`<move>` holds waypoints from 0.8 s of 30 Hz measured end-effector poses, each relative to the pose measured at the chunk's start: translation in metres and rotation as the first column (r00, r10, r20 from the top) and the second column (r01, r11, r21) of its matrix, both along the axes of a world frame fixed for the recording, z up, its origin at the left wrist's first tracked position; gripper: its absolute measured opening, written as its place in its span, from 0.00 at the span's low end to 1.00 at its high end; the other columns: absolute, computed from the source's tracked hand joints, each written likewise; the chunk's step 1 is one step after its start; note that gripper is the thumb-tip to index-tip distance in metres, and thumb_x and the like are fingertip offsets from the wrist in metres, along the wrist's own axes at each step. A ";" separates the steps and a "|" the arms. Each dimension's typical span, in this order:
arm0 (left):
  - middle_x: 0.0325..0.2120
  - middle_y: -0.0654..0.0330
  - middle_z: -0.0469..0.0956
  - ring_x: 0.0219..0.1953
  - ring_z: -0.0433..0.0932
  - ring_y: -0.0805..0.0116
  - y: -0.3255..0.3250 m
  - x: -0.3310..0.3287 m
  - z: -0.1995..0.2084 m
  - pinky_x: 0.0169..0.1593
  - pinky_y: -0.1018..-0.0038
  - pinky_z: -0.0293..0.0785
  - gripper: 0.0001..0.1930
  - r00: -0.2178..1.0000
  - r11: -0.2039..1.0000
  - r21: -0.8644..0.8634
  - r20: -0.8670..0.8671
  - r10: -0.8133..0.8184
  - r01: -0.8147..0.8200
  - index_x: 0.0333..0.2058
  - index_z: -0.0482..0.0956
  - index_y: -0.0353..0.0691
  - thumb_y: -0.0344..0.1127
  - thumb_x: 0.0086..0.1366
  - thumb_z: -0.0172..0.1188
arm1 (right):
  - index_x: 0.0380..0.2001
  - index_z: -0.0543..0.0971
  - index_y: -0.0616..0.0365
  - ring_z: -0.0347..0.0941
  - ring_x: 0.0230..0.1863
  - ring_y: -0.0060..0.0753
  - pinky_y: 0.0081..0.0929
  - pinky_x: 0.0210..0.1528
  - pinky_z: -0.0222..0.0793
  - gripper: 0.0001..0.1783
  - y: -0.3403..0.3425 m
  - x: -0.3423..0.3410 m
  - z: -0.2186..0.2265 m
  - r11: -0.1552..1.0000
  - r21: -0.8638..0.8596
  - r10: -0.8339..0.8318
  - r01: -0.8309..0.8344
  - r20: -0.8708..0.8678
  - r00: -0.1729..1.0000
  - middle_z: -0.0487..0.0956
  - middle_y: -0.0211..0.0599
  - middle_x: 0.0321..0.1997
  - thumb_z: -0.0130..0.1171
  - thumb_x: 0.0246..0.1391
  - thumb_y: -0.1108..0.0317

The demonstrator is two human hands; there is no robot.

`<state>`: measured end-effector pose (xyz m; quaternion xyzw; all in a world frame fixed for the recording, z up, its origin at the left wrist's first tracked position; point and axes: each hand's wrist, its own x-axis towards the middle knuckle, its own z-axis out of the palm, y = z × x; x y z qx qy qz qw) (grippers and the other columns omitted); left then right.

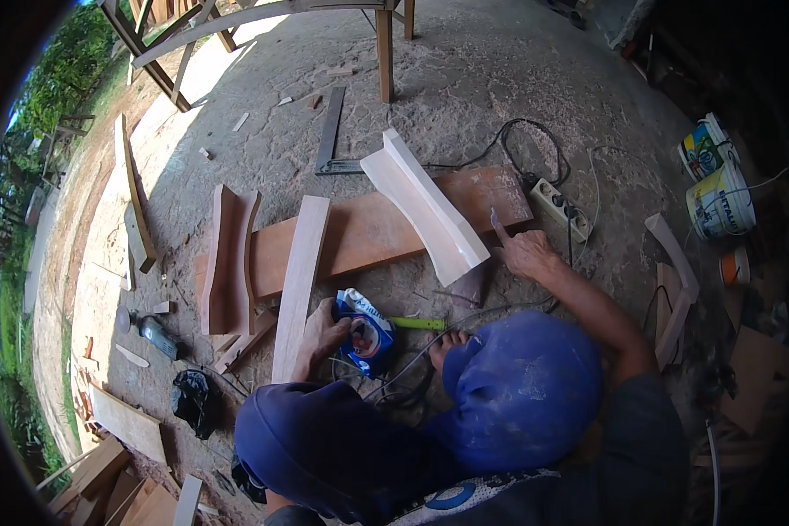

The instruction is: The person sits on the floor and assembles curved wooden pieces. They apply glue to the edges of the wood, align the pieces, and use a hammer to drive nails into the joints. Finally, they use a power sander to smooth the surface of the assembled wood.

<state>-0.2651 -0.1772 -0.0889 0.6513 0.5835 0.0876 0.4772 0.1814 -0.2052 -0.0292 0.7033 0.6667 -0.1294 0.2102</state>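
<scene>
A grinder [156,337] and, nearer, a pale plank [299,279] lie left of the left hand [323,333], which touches a blue packet [366,337], grip unclear. A channel-shaped piece [425,206] crosses a brown board [359,232] left of the right hand [528,254], loosely open, index extended; a power strip [558,209] lies beyond.

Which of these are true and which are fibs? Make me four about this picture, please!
1. The left hand holds the blue packet. True.
2. The right hand grips a hammer. False: the right hand holds no tool; one finger stretches out.
3. The pale curved piece lies across the brown plank. True.
4. The power strip is bright red. False: the power strip is whitish.
</scene>
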 end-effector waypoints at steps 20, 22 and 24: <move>0.54 0.51 0.77 0.53 0.78 0.62 0.062 0.024 0.078 0.55 0.67 0.76 0.32 0.878 0.998 -0.024 0.475 0.059 -0.055 0.67 0.62 0.29 0.43 0.73 0.59 | 0.76 0.47 0.61 0.71 0.63 0.68 0.50 0.66 0.66 0.53 0.096 -0.085 0.009 0.952 0.158 -0.115 0.264 -0.613 0.781 0.68 0.71 0.66 0.58 0.53 0.54; 0.51 0.49 0.79 0.48 0.80 0.62 0.074 0.036 0.078 0.52 0.67 0.77 0.37 0.810 0.990 -0.057 0.570 0.139 -0.130 0.68 0.61 0.30 0.48 0.71 0.62 | 0.76 0.46 0.60 0.73 0.59 0.69 0.51 0.64 0.68 0.53 0.077 -0.085 0.019 0.946 0.152 -0.103 0.286 -0.698 0.709 0.69 0.69 0.66 0.58 0.53 0.55; 0.55 0.51 0.75 0.48 0.78 0.67 0.087 0.070 0.080 0.46 0.72 0.76 0.38 0.734 0.974 -0.184 0.642 0.220 -0.131 0.71 0.57 0.35 0.52 0.73 0.60 | 0.77 0.43 0.56 0.78 0.53 0.64 0.51 0.57 0.73 0.51 0.047 -0.067 -0.009 0.831 0.471 0.188 0.296 -0.739 0.647 0.77 0.59 0.60 0.55 0.56 0.55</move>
